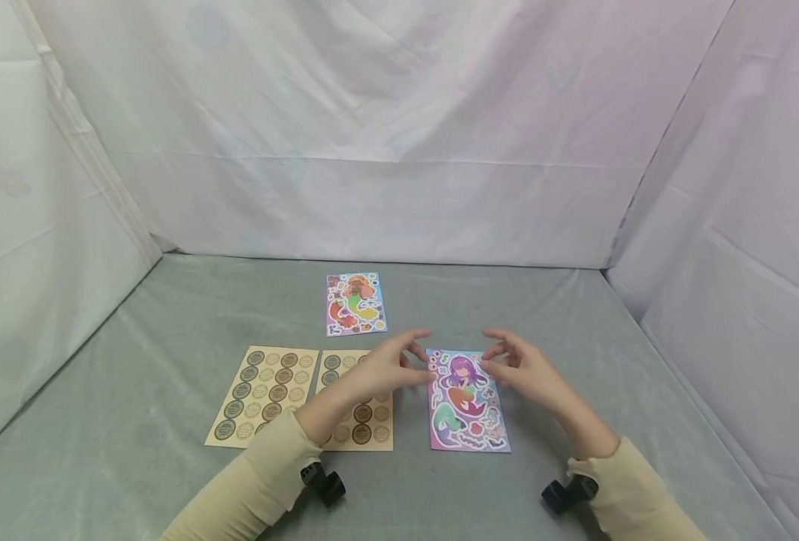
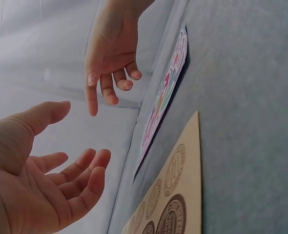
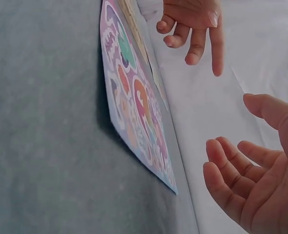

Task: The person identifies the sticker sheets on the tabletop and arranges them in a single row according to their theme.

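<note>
A sticker sheet with a purple-haired mermaid [image 1: 467, 409] lies on the grey cloth, in front of the person. On its left is the left hand [image 1: 388, 367], fingers relaxed and apart, holding nothing; from above it overlaps the tan sheet beside it. The right hand [image 1: 524, 368] hovers at the sheet's upper right corner, its thumb and fingers parted, with nothing between them. Both wrist views show the hands raised over the cloth, facing each other, palms bare. In the right wrist view the mermaid sheet [image 3: 129, 92] lies below the fingers.
Two tan sheets of round labels lie to the left, the outer sheet [image 1: 260, 391] and the inner sheet [image 1: 384, 432], partly under the left forearm. Farther back lies another mermaid sticker sheet [image 1: 356, 304]. White fabric walls [image 1: 385, 203] enclose the back and sides.
</note>
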Motion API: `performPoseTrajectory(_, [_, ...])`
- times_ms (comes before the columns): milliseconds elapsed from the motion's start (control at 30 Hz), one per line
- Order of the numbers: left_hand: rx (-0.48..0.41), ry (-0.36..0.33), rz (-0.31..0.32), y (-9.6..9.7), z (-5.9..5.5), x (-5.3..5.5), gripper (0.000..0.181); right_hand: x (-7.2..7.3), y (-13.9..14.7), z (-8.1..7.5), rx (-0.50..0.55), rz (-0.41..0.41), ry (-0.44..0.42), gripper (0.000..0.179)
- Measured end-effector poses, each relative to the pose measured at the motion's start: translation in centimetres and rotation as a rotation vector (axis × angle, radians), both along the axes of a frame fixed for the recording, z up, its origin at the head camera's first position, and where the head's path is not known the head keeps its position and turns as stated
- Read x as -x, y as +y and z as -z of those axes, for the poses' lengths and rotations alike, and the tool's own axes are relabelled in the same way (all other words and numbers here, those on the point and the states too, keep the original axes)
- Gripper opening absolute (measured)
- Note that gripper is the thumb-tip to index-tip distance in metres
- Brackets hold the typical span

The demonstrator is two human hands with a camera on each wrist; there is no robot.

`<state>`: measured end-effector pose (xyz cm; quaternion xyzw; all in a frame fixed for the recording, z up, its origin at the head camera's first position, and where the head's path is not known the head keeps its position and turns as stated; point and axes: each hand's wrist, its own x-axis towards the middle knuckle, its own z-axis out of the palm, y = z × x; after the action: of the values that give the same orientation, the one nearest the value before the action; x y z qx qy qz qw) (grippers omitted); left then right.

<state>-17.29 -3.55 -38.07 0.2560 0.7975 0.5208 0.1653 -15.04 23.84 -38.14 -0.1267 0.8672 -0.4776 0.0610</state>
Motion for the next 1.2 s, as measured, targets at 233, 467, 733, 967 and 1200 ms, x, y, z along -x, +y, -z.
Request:
performPoseTrajectory(233, [-0.024,0.002,-0.021,-0.6,-0.5,0.1,0.071,0.3,-0.8,-0.7,0.007,0.029,0.008,0.06])
performPoseTrajectory(467, [0.002,0.054,-0.073,-1.2,-0.8,0.6,0.069,1.0,-1.9,-1.6,0.003,0.032,0.061,0.056])
performPoseTrajectory(733, [-0.025,0.091,-0.107,-2.0,-1.4,1.1,0.068,1.9,-2.9,-2.4,0.003,0.037,0.078,0.056])
performPoseTrajectory(967, [-0.021,0.128,-0.157,-2.9,-1.7,1.7,0.067,2.4,-3.6,-2.7,0.05,0.017,0.073,0.055])
performPoseTrajectory(1200, [-0.012,0.15,-0.189,-3.6,-2.0,2.1,0.067,2.9,-4.4,-2.8,0.077,0.027,0.069,0.055])
